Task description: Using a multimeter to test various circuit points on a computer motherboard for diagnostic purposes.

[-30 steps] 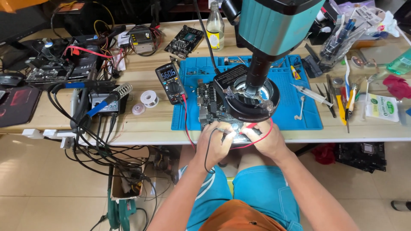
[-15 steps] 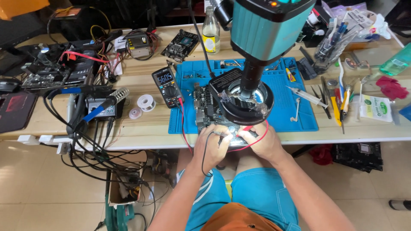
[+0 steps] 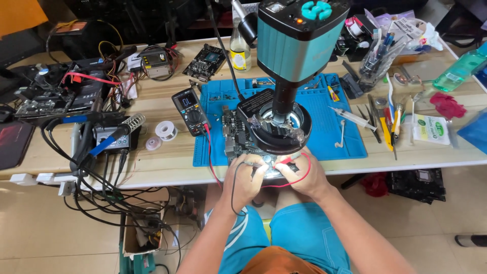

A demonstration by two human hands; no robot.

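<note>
both hands are seen at the near edge of the desk (image 3: 167, 170), close together under the ring light (image 3: 276, 133) of a teal microscope (image 3: 297, 40). the left hand (image 3: 242, 178) is closed around a black probe (image 3: 249, 163), its black lead (image 3: 234, 193) looped down over the wrist. the right hand (image 3: 303, 175) is closed around a red probe (image 3: 287, 160), whose red lead (image 3: 304, 170) arcs across the knuckles. both probe tips are pointed at a circuit board (image 3: 234, 136) that lies on a blue work mat (image 3: 324, 114), at the mat's near-left part, just beside a black multimeter (image 3: 189, 105).

little free room is left around the hands: the microscope head hangs directly above, and the desk edge runs just under the fingers. to the left, bare wood is found between the mat and a soldering station (image 3: 109, 137), with a solder spool (image 3: 166, 130) between them. to the right, a syringe (image 3: 351, 117) lies on the mat and tools are spread near a white packet (image 3: 430, 129).

the board appears dark green with dense small parts; most of it is covered by the ring light, and the exact contact points of the probes cannot be made out in the glare.
</note>
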